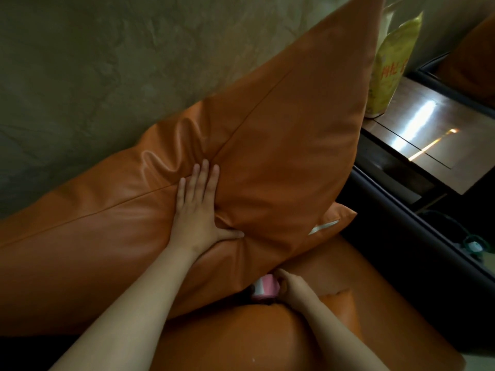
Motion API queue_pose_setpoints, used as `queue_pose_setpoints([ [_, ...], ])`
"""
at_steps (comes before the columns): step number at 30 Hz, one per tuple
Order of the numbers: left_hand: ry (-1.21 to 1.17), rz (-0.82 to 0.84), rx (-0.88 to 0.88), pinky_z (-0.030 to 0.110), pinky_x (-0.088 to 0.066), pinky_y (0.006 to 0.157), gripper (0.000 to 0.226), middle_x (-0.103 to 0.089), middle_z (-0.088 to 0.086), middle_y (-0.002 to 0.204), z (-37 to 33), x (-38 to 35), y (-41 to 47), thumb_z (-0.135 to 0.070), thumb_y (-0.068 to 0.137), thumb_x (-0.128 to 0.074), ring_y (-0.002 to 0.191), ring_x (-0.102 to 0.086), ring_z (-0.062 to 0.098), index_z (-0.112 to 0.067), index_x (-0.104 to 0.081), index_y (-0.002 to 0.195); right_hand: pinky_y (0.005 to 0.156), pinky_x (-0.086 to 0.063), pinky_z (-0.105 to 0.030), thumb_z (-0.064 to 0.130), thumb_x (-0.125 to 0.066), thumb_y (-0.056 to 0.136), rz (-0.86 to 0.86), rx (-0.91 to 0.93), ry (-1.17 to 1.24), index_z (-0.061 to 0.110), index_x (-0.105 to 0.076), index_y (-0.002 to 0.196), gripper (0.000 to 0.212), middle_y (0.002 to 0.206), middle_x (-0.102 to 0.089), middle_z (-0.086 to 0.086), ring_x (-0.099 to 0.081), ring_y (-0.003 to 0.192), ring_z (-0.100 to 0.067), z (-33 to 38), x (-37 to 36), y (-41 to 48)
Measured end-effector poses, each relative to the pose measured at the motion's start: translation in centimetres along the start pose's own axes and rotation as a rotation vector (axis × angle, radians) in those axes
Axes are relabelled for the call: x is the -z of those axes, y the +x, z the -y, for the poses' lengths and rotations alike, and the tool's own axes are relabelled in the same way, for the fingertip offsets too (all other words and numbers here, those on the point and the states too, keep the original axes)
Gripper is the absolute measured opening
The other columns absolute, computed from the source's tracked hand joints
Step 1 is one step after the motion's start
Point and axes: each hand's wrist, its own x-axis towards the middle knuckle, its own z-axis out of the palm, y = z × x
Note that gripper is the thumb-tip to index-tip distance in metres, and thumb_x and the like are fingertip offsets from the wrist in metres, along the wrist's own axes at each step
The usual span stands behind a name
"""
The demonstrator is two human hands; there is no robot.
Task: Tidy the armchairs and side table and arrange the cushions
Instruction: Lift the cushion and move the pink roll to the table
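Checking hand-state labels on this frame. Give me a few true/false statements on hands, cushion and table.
1. The left hand presses flat on the orange cushion. True.
2. The right hand holds nothing. False: it grips a pink and white object at the cushion's lower edge.
3. A yellow bag stands on the side table. True.
4. The cushion lies on the side table. False: it is propped on the armchair, beside the table.
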Motion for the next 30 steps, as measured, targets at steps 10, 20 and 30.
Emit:
queue_pose_setpoints([
  [10,0.012,0.007,0.009,0.036,0.013,0.118,0.147,0.013,0.001,0.159,-0.1,0.1,0.0,-0.08,0.041,-0.065,0.148,0.011,0.018,-0.023,0.016,0.15,0.062,-0.041,-0.015,0.039,-0.079,0.068,-0.15,0.048,0.234,0.029,-0.05,0.11,0.053,0.1,-0.06,0.011,-0.058,0.083,-0.007,0.1,0.6,-3.4],
  [20,0.02,0.023,0.038,0.038,0.011,0.117,0.15,0.007,0.004,0.161,-1.0,0.7,-0.8,-0.076,0.041,-0.072,0.148,0.008,0.02,-0.024,0.019,0.148,0.065,-0.053,-0.017,0.014,-0.076,0.068,-0.321,0.061,0.449,0.029,-0.052,0.109,0.049,0.082,-0.069,0.005,-0.067,0.07,-0.003,0.9,0.8,-11.8],
  [30,-0.01,0.046,0.053,0.041,0.009,0.117,0.144,0.008,0.003,0.161,-2.6,1.6,-4.4,-0.065,0.048,-0.081,0.148,0.01,0.02,-0.02,0.009,0.151,0.067,-0.058,-0.023,0.013,-0.079,0.073,-0.473,0.084,0.453,0.033,-0.049,0.111,0.052,0.099,-0.067,0.008,-0.068,0.078,-0.002,1.4,5.4,-16.2],
])
